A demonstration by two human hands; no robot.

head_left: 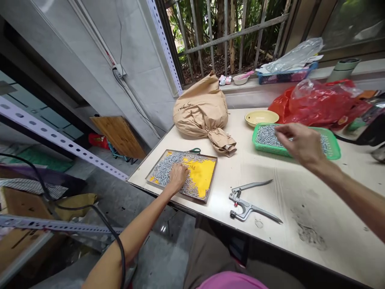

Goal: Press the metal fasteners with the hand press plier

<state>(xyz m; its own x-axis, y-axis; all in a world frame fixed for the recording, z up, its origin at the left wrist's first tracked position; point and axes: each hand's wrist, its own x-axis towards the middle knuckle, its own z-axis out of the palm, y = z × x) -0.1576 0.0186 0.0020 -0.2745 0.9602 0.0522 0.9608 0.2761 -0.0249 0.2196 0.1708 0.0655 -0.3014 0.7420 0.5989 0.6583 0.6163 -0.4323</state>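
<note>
Resting palm-down, the left hand (178, 176) is lying on the metal bits (164, 170) in the yellow tray (204, 176), fingers curled (whether they are pinching any, I cannot tell). The right hand (297, 142) is hovering well apart from it, over the green basket (333, 150) of like bits, fingertips drawn together; a grip on anything is not showing. Between the hands, pliers (248, 202) are lying on the table (300, 200). Beyond the left hand a tied paper bag (201, 110) is sitting, and scissors (195, 151) are peeking out just behind the tray. A bowl (261, 117) is standing just beyond the right hand's fingertips.
</note>
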